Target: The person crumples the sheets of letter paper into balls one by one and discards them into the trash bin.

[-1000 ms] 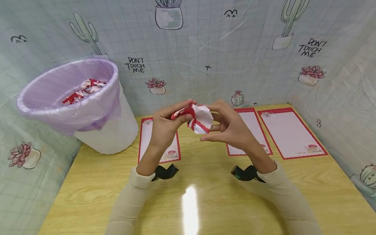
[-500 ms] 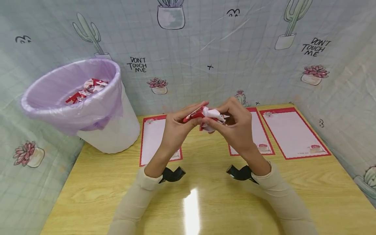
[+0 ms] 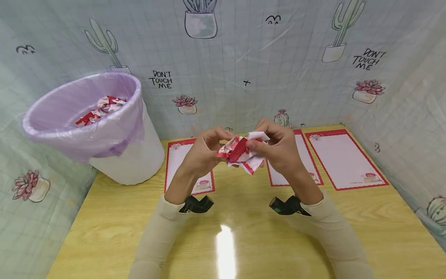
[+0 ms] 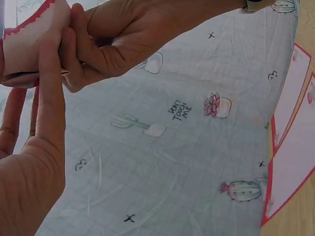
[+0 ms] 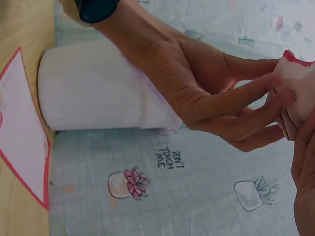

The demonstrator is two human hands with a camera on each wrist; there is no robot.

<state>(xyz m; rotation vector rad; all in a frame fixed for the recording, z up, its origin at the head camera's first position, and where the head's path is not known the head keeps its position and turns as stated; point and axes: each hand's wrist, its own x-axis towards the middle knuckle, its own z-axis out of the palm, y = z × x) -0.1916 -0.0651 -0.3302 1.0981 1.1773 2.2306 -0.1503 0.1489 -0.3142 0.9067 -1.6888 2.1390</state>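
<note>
Between my two hands is a partly crumpled sheet of red-bordered white paper, held above the table. My left hand grips its left side between thumb and fingers. On the other side, my right hand pinches it, the thumb lying across the front. Seen from the left wrist, the paper has a scalloped red edge, and one right-hand finger lies straight along it. The right wrist view catches the left fingers touching the paper, which is cut off by the frame's edge.
A white bin with a purple liner stands at the left, holding several crumpled red-and-white papers. Flat red-bordered sheets lie behind the hands: a left one, a middle one and a right one. A printed cloth hangs behind.
My right hand has closed in from the right and taken hold of the paper. The paper has turned and now shows more red folds; both hands shifted slightly in the last half second.
</note>
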